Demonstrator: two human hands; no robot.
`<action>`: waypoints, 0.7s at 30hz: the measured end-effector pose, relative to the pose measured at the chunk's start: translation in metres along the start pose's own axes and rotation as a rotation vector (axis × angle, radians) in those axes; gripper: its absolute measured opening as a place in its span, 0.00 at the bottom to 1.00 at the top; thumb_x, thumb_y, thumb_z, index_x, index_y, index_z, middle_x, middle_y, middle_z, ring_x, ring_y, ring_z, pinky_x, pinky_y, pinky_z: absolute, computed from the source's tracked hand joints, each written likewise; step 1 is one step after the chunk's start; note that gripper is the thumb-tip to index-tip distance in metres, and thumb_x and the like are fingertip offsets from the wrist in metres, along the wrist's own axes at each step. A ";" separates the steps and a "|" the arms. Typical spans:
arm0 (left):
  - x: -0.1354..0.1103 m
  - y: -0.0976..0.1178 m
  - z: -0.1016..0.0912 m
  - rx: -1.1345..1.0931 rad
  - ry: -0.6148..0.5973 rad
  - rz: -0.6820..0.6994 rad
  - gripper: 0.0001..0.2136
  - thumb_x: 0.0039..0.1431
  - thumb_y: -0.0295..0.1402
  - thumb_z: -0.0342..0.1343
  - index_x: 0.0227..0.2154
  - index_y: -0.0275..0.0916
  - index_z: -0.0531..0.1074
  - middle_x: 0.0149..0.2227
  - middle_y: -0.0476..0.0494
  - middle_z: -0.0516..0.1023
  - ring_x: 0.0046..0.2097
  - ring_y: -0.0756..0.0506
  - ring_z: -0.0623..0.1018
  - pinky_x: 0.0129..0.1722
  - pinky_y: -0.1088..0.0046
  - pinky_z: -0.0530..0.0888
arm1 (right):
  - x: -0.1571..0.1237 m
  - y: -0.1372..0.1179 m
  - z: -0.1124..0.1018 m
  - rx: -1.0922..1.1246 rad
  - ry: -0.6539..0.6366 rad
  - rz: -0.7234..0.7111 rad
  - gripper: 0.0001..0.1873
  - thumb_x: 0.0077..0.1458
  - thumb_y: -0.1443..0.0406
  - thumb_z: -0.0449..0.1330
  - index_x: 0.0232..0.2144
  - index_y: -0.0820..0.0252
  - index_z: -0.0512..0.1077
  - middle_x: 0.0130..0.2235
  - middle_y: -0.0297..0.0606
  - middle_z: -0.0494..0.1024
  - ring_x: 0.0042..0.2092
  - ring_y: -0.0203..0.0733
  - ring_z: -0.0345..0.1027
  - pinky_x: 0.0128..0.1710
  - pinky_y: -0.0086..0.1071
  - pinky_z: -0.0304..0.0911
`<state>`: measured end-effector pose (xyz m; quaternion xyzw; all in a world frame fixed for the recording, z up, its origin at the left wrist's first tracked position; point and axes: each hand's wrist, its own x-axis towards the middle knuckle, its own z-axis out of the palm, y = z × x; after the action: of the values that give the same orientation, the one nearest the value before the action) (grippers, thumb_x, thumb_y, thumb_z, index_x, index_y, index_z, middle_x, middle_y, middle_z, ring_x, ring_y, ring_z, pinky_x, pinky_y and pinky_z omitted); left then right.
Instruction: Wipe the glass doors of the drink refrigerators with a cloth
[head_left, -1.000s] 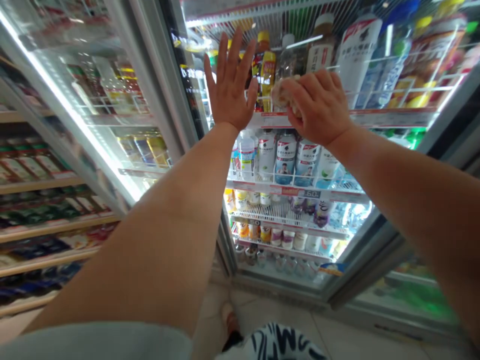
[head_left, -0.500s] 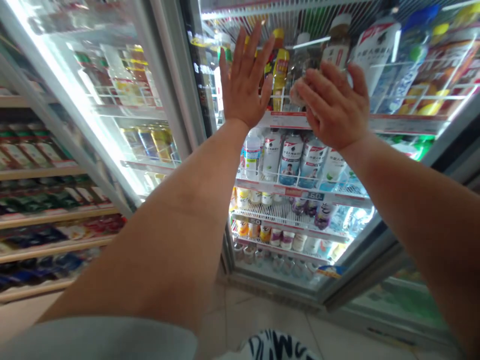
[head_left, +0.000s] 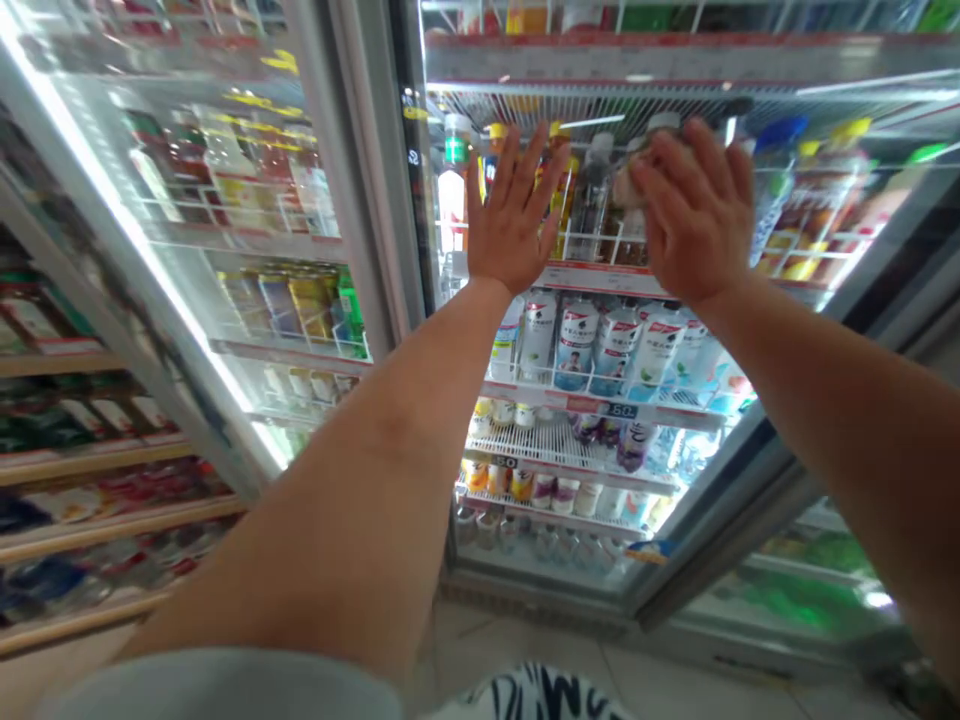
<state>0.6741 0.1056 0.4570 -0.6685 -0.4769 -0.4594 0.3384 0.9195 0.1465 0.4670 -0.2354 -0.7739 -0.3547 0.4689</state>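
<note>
My left hand point(head_left: 514, 225) lies flat, fingers spread, against the glass door of a lit drinks fridge. Behind it, through the glass, stand bottles with yellow caps and a green-capped bottle point(head_left: 454, 185). To its right, my right hand point(head_left: 694, 215) is raised at the same door with its fingers bent together over a pale crumpled wad point(head_left: 628, 187). Only the wad's left edge shows past the fingers; whether it is cloth or tissue I cannot tell. A clear bottle point(head_left: 592, 195) stands behind the glass between my hands.
Below my hands, white-labelled bottles point(head_left: 576, 345) line a wire shelf, with more shelves of drinks underneath. A second fridge door frame point(head_left: 364, 160) runs along the left. Wooden shelves point(head_left: 60, 455) of bottles stand farther left. Floor tiles point(head_left: 517, 640) show at the bottom.
The view has tilted up, bringing a higher shelf into sight. My right hand has shifted up and right across the glass with the wad. My left hand stays flat, fingers spread.
</note>
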 end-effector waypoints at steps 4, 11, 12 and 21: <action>-0.002 0.003 -0.002 -0.022 -0.036 -0.001 0.32 0.65 0.40 0.43 0.73 0.54 0.54 0.73 0.69 0.40 0.76 0.47 0.35 0.74 0.59 0.22 | 0.004 -0.005 0.007 -0.006 0.177 0.195 0.29 0.73 0.55 0.39 0.70 0.56 0.59 0.73 0.37 0.55 0.75 0.51 0.42 0.72 0.61 0.41; -0.007 -0.004 -0.009 -0.104 -0.127 0.037 0.35 0.63 0.43 0.47 0.73 0.60 0.51 0.72 0.76 0.35 0.73 0.51 0.26 0.74 0.62 0.22 | -0.026 -0.017 0.018 -0.013 0.081 0.137 0.29 0.72 0.54 0.39 0.70 0.47 0.59 0.72 0.30 0.58 0.75 0.48 0.45 0.74 0.52 0.41; -0.012 -0.009 -0.012 -0.115 -0.143 0.065 0.35 0.63 0.44 0.48 0.73 0.62 0.51 0.72 0.76 0.36 0.73 0.50 0.27 0.75 0.62 0.24 | -0.026 -0.017 0.018 -0.023 0.089 0.147 0.29 0.72 0.54 0.38 0.70 0.46 0.59 0.72 0.30 0.58 0.75 0.48 0.45 0.74 0.52 0.40; -0.085 -0.054 -0.005 -0.011 -0.078 0.050 0.31 0.69 0.39 0.43 0.74 0.52 0.53 0.75 0.60 0.44 0.76 0.43 0.39 0.77 0.53 0.32 | -0.029 -0.019 0.026 -0.138 0.198 0.128 0.31 0.71 0.55 0.39 0.69 0.54 0.61 0.71 0.38 0.61 0.73 0.50 0.50 0.72 0.53 0.46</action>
<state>0.6111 0.0902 0.3797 -0.6996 -0.4704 -0.4268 0.3273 0.9048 0.1540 0.4266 -0.2799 -0.6810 -0.3981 0.5472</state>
